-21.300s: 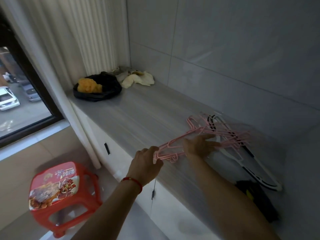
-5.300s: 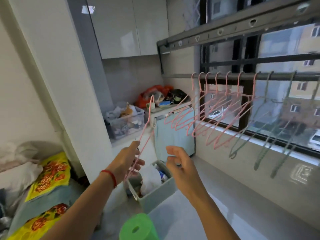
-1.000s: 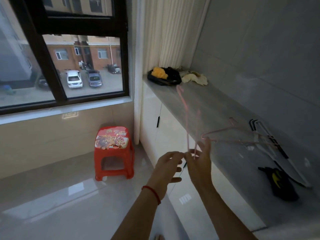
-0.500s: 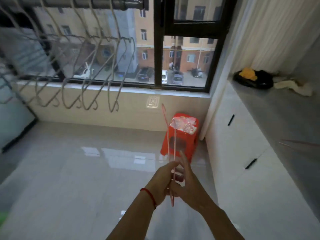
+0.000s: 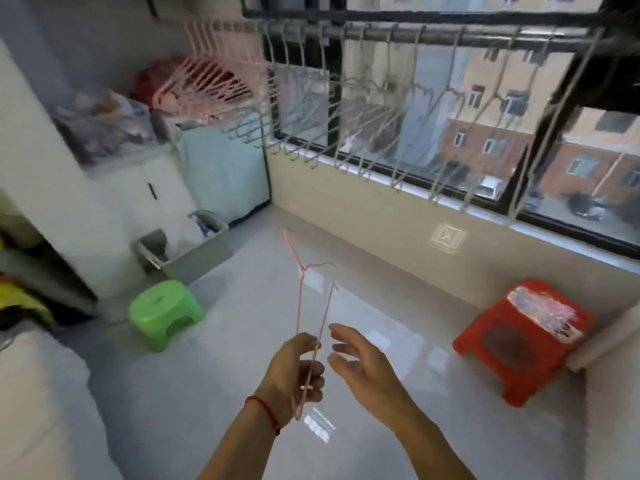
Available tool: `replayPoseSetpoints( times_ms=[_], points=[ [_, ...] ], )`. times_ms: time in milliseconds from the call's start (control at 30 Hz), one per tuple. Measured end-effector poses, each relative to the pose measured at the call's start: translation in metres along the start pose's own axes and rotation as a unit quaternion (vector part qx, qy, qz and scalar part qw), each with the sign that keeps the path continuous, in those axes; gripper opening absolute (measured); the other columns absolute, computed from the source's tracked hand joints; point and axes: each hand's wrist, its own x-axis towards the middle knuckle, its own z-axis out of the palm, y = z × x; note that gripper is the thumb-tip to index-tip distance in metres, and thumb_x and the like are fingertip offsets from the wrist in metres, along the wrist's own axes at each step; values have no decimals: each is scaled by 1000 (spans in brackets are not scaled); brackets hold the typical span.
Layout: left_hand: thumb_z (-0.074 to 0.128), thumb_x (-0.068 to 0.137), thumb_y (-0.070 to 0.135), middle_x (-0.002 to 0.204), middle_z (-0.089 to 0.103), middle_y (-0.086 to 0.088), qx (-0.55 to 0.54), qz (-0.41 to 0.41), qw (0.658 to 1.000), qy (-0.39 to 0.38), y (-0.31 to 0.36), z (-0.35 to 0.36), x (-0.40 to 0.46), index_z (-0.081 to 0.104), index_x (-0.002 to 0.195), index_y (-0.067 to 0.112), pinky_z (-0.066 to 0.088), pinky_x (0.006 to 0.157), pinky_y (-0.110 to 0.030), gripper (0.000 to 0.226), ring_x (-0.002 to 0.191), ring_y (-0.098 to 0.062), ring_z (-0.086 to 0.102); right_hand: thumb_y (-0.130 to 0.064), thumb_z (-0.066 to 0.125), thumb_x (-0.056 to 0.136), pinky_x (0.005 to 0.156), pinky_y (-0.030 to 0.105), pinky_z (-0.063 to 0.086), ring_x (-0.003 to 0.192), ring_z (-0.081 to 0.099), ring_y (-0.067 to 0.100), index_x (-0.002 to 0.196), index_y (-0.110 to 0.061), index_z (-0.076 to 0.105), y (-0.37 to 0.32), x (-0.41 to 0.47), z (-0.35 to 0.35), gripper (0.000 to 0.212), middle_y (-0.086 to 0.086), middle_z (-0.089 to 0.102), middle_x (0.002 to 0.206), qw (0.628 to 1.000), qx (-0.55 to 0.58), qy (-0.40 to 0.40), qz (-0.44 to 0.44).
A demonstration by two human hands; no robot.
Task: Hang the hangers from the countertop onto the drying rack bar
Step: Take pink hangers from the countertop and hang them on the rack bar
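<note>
Running across the window at the top, the drying rack bar (image 5: pixel 433 34) is carrying grey hangers (image 5: pixel 381 109) and, at its left end, pink hangers (image 5: pixel 214 74). Well below the bar, the left hand (image 5: pixel 294 372) is pinching one pink hanger (image 5: pixel 311 306), hook pointing up. Just beside it, the right hand (image 5: pixel 363 365) is hovering with fingers spread, holding nothing.

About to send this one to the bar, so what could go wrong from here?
The left hand pinches the pink hanger low on one thin arm while the right hand is off it, so it may swing or slip. The bar is crowded with grey hangers and pink ones; the hook could snag a neighbour.
</note>
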Motion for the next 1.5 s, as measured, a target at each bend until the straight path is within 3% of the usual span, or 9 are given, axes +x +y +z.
replayPoseSetpoints(
  times_ms=[333, 500, 600, 700, 867, 1000, 1167, 1267, 1500],
  points=[
    [53, 90, 39, 66, 50, -8, -42, 90, 993, 66, 165, -250, 33, 58, 91, 5, 42, 47, -30, 35, 49, -23, 47, -17, 61, 101, 88, 9, 51, 122, 58, -6, 137, -35, 59, -166, 180, 223, 40, -21, 60, 135, 992, 42, -62, -106],
    [53, 92, 50, 72, 51, -13, -30, 130, 988, 84, 262, -319, 46, 59, 87, 4, 41, 47, -29, 47, 50, -23, 48, -27, 65, 98, 100, 24, 56, 132, 53, -4, 139, -41, 59, -231, 260, 285, 43, -21, 60, 139, 983, 68, -68, -158],
    [48, 91, 61, 73, 54, -14, -18, 146, 986, 83, 314, -346, 60, 61, 83, 5, 41, 50, -29, 58, 50, -22, 47, -26, 67, 96, 97, 18, 54, 130, 54, -5, 138, -43, 60, -263, 306, 303, 46, -22, 62, 137, 978, 77, -67, -182],
    [42, 93, 63, 63, 51, -9, 12, 154, 985, 73, 365, -371, 79, 61, 64, 12, 39, 51, -30, 62, 51, -23, 44, -26, 69, 95, 95, 16, 54, 125, 58, -2, 139, -39, 61, -289, 352, 316, 46, -21, 62, 138, 972, 107, -70, -198],
    [39, 83, 65, 68, 52, -11, 50, 169, 980, 91, 462, -406, 119, 56, 95, 5, 41, 52, -30, 63, 54, -23, 44, -16, 69, 96, 89, 16, 54, 118, 65, 3, 139, -29, 63, -327, 444, 326, 45, -12, 65, 135, 963, 141, -60, -224],
    [37, 92, 57, 88, 53, -16, 105, 198, 966, 132, 553, -406, 153, 53, 97, 5, 39, 59, -32, 54, 61, -24, 44, -10, 64, 97, 91, 17, 55, 115, 66, 1, 138, -25, 63, -366, 523, 305, 44, -11, 67, 132, 957, 155, -28, -245],
    [50, 96, 58, 95, 68, -23, 173, 235, 946, 144, 663, -402, 215, 57, 102, 5, 42, 54, -30, 54, 58, -24, 51, -17, 62, 96, 102, 43, 57, 113, 67, 5, 126, -37, 67, -399, 606, 268, 36, -17, 71, 121, 953, 164, 44, -251],
    [53, 96, 58, 106, 72, -26, 208, 251, 937, 127, 718, -401, 249, 57, 100, 7, 43, 53, -30, 50, 58, -24, 54, -14, 63, 94, 96, 48, 59, 110, 69, 7, 118, -36, 70, -410, 644, 253, 33, -13, 74, 115, 951, 167, 79, -247],
    [56, 92, 64, 84, 73, -16, 261, 256, 930, 41, 827, -389, 326, 52, 113, 6, 43, 47, -26, 62, 54, -23, 56, -7, 63, 91, 93, 54, 59, 103, 72, 13, 113, -33, 72, -444, 724, 236, 35, -7, 77, 109, 939, 140, 168, -264]
  ],
)
